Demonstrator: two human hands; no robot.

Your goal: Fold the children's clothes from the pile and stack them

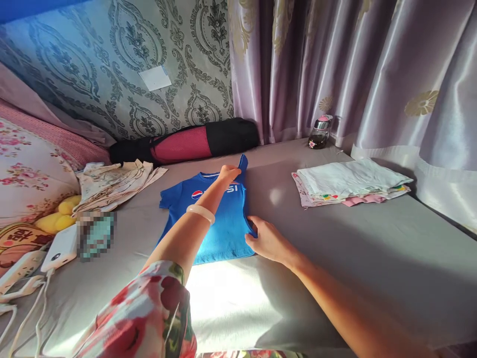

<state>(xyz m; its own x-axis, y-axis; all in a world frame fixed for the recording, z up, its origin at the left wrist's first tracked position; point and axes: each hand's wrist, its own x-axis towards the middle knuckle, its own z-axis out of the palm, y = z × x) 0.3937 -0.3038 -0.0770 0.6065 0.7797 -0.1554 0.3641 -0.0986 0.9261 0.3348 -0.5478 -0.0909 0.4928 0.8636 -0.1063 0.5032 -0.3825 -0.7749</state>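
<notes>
A blue T-shirt [219,236] with a round logo and white letters lies front side up on the grey sheet, its neck pointing away from me. My left hand [228,174] reaches across the chest print and is closed on the shirt near its right shoulder, where the sleeve sticks up. Lower down, my right hand [266,239] grips the right side edge close to the hem between thumb and fingers. My left forearm, with a pale bangle [201,213] on it, hides part of the print and the shirt's middle.
Folded clothes [354,181] are stacked at the right, with a glass jar [319,133] behind. Beige cloths [115,184] lie at the left near a white power bank [61,248] and cables. A black and red rolled bag [186,141] lies along the wall.
</notes>
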